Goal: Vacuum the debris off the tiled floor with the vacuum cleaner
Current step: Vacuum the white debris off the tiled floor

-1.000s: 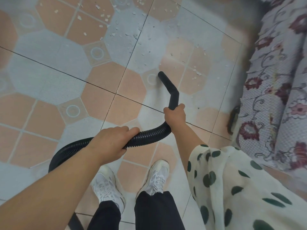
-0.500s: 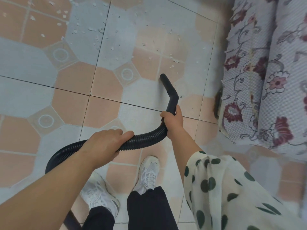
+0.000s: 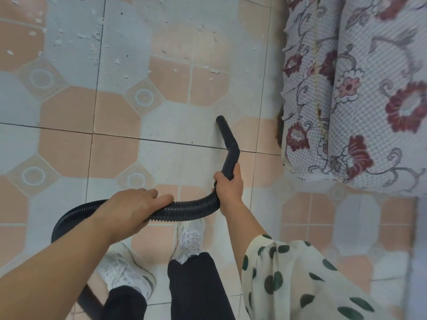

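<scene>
A black ribbed vacuum hose (image 3: 191, 210) runs from the lower left up to a bent black nozzle tube (image 3: 227, 139), whose tip sits just over the tiled floor (image 3: 115, 148). My left hand (image 3: 131, 210) grips the ribbed hose at its middle. My right hand (image 3: 228, 188) grips the tube's base just below the bend. White debris flakes (image 3: 92, 40) lie scattered on the tiles at the top left and top centre, some way beyond the nozzle tip.
A sofa with a floral cover (image 3: 355, 88) fills the right side, close to the nozzle. My two white shoes (image 3: 189, 239) stand on the tiles below the hose. A polka-dot sleeve (image 3: 300, 278) covers the lower right.
The view has swung right, bringing the sofa further in and pushing the debris toward the upper left. Both hands keep their grip on the hose; the nozzle is nearer the sofa.
</scene>
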Demonstrator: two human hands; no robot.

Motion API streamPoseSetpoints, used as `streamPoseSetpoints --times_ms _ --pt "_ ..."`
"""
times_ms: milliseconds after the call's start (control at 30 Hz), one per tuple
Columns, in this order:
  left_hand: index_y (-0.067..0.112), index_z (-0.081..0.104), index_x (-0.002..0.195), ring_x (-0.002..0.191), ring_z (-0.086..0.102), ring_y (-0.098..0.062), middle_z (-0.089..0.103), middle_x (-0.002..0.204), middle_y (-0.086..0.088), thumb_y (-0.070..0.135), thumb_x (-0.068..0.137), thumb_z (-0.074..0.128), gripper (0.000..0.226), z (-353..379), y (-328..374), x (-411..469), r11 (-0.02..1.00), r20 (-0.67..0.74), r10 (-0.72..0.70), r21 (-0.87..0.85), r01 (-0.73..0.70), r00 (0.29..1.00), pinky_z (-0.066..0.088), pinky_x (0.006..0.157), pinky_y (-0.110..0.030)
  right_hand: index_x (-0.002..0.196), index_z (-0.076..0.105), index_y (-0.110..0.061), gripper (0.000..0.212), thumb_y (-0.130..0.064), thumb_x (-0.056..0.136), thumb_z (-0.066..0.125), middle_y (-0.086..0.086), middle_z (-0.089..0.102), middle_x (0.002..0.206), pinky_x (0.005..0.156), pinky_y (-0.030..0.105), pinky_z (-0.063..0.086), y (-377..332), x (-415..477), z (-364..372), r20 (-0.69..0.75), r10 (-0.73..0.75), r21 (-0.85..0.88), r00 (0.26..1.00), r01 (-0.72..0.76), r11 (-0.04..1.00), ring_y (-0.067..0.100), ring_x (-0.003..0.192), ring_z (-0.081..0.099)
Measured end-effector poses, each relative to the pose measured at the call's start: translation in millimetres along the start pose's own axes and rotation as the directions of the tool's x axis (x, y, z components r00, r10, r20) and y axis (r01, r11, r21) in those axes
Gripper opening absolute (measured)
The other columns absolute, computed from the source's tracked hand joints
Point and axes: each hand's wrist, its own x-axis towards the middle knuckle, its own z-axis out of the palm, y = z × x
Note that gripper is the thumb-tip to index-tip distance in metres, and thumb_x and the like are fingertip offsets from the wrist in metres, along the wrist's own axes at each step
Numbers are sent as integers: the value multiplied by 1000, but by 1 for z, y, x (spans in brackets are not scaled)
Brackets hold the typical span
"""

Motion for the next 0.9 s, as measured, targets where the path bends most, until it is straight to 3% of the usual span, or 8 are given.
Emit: streamPoseSetpoints --times_ms 133,200,367,633,700,900 --pt "38 31 121 72 50 -14 49 84 7 12 86 51 48 -8 19 14 999 45 18 34 -19 999 25 47 -22 155 19 -38 77 -16 91 56 -2 57 114 77 37 57 4 1 -20 -62 39 39 997 -36 999 20 89 61" --pt "37 30 128 80 49 -15 48 91 6 12 89 43 47 -13 27 22 999 102 -7 39 3 995 32 53 -24 155 19 -37 77 -15 91 56 -4 56 111 72 33 56 1 3 -27 -72 40 52 997 -37 998 18 87 60" --pt "35 31 131 84 52 -14 50 94 7 13 89 45 50 -22 34 41 999 108 -34 41 29 994 46 66 -29 156 17 -36 79 -14 91 56 -4 54 116 76 35 56 -16 20 -36 -70 26 68 997 -22 997 16 89 59" --pt "34 30 131 84 51 -17 49 96 6 13 87 46 51 -39 43 88 990 80 -120 79 114 989 30 52 -26 155 19 -38 81 -14 88 58 -2 59 121 68 29 52 -65 59 -45 -48 -36 72 998 39 997 20 91 62" --pt "33 31 131 85 51 -18 49 96 5 12 87 46 51 -43 45 102 989 74 -138 70 133 988 32 54 -27 155 20 -38 80 -14 88 58 -2 58 123 66 28 52 -78 70 -47 -49 -54 54 997 57 997 20 92 62" --pt "34 30 131 84 50 -19 47 95 6 11 86 49 54 -64 41 142 984 46 -176 43 174 983 36 60 -30 155 20 -39 80 -15 89 58 -3 59 121 89 44 56 -115 101 -48 -77 -76 61 994 80 995 25 99 63"
